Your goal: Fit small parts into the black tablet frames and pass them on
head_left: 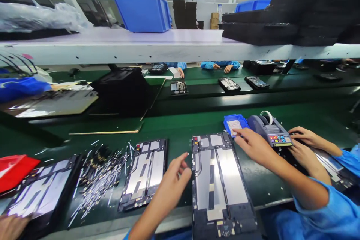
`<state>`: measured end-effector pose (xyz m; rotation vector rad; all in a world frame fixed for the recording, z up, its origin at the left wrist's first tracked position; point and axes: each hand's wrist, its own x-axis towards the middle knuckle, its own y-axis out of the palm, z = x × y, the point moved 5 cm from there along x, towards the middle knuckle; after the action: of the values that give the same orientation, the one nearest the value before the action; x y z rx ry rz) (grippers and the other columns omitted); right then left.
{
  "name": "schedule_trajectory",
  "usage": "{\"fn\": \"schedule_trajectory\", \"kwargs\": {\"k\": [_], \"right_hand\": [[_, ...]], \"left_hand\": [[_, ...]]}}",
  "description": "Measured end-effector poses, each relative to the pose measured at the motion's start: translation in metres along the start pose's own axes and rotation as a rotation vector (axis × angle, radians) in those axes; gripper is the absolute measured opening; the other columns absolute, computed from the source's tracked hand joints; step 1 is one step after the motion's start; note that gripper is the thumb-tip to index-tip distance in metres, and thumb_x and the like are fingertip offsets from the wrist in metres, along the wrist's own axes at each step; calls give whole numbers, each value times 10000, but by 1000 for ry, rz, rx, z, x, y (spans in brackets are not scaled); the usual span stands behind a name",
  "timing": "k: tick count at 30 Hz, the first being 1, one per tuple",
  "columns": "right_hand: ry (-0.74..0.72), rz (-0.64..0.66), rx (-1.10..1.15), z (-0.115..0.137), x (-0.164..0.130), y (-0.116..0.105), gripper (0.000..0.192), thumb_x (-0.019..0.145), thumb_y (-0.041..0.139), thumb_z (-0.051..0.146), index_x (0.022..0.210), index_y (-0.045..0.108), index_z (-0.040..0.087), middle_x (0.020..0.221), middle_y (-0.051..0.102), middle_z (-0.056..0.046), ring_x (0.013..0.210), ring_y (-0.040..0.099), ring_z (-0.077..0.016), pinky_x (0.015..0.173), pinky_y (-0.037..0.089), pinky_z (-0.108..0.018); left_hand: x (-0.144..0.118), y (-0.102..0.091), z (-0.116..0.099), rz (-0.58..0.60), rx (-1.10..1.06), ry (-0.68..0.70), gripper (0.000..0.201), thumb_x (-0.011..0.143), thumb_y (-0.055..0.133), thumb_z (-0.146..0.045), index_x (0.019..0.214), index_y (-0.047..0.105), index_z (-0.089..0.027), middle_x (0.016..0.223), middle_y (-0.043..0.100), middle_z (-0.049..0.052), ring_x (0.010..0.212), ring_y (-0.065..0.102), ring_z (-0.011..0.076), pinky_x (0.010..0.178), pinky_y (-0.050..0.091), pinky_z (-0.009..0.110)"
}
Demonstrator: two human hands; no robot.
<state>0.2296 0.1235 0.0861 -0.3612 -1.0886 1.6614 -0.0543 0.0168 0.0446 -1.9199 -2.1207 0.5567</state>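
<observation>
In front of me lies an opened tablet-like device (233, 172), with silvery battery panels, black cables and a circuit board showing. My left hand (176, 176) is at its left edge, index finger stretched out and thumb apart from it. A tiny pale spot shows at that index fingertip; whether it is a loose piece or the nail I cannot tell. My right hand (254, 146) reaches over the device's upper right corner. Its fingers are extended at the near rim of a small blue tray (244, 120) holding white bits (234, 124), and nothing shows in them.
A grey tape dispenser (277, 135) stands right of the tray, beside a co-worker's hands (309, 153). Leftward lie a second opened device (146, 172), a heap of thin strips (101, 180) and a third device (42, 191) touched by another person's hand (12, 227). A shelf (140, 53) spans above.
</observation>
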Motion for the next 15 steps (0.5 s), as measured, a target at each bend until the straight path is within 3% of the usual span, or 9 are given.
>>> {"fn": "schedule_trajectory", "kwargs": {"k": [4,7,9,10,12,15], "right_hand": [[-26,180,48,12,-33,10,526,1024,493,418,1498,525,191,1388,636,-170,1319,571,-336,1120,447,-548],[-5,152,156,32,-45,8,699,1023,508,454,1647,275,240,1563,488,-166,1473,429,-341,1195,367,-583],[23,144,291,45,-46,8,766,1026,503,501,1678,160,292,1623,417,-133,1527,356,-323,1216,349,-580],[26,164,373,53,-44,10,776,1023,504,524,1679,148,311,1613,432,-122,1520,371,-316,1205,377,-566],[19,267,552,68,-37,18,792,1014,509,555,1678,156,308,1498,554,-134,1390,536,-312,1097,505,-526],[38,383,687,79,-15,32,841,995,545,521,1679,145,238,1284,677,-143,1023,709,-256,870,607,-448]], "left_hand": [[-37,22,-4,92,49,113,563,940,533,-401,1492,539,-291,1300,637,116,1240,593,307,1107,457,454],[-54,29,-11,66,11,137,617,978,514,-423,1578,435,-298,1500,554,116,1453,455,314,1231,346,475],[-63,23,-12,12,-62,122,645,981,525,-462,1592,419,-287,1577,508,96,1520,380,304,1268,299,462],[-66,15,-9,-32,-117,96,653,976,531,-486,1587,430,-279,1589,504,88,1531,368,304,1273,297,459],[-69,-11,2,-145,-246,-5,673,946,556,-538,1558,485,-267,1556,553,80,1505,416,322,1241,370,465],[-63,-77,31,-327,-360,-182,693,863,649,-554,1494,569,-278,1445,659,68,1414,533,345,1123,518,460]]}}
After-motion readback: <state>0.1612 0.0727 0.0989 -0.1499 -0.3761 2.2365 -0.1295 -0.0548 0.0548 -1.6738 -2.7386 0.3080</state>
